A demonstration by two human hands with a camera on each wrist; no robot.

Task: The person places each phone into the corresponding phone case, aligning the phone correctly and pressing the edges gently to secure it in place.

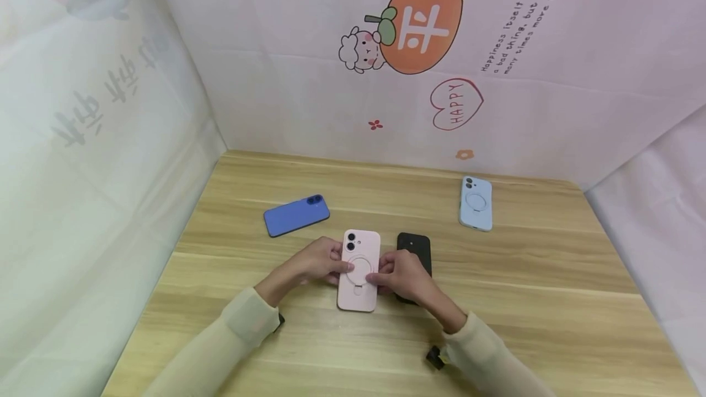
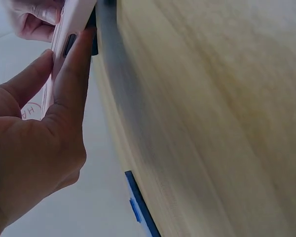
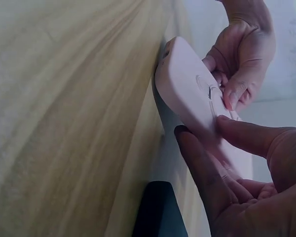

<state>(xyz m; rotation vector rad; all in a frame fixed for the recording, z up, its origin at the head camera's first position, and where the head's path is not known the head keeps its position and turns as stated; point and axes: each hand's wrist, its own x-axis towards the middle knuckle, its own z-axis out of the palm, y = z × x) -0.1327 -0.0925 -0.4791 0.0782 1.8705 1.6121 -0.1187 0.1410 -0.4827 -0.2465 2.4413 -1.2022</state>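
Over at nine o'clock of the wooden table [image 1: 231,244], the blue phone [image 1: 296,215] lies flat and alone, well apart from the action, camera end pointing toward three o'clock.

Now the left hand [image 1: 315,263]: it comes in from seven o'clock and grips the left edge of the pink phone case [image 1: 360,269]. The left wrist view shows the thumb [image 2: 71,74] stretched long against the case's side by the button cut-out, while a finger presses the other face; a firm pinch, fingers only partly bent, palm off the table.

Dead centre, the pink case lies back-up, lenses at twelve o'clock, its ring stand [image 1: 361,268] showing on the back. The right wrist view has the near end of the case lifted a little off the wood.

Then the right hand [image 1: 402,276], entering from five o'clock. Its fingers curl round the case's right edge, and the right wrist view shows the thumb [image 3: 246,133] lying across the back near the ring, a finger [image 3: 200,163] underneath. Closed on the case, then, from both sides.

Just behind that hand, at three o'clock of the case, a black phone [image 1: 415,249] lies flat, partly covered by the knuckles.

Far out at one o'clock, the light blue case [image 1: 476,203] lies untouched, near the printed backdrop [image 1: 496,48].
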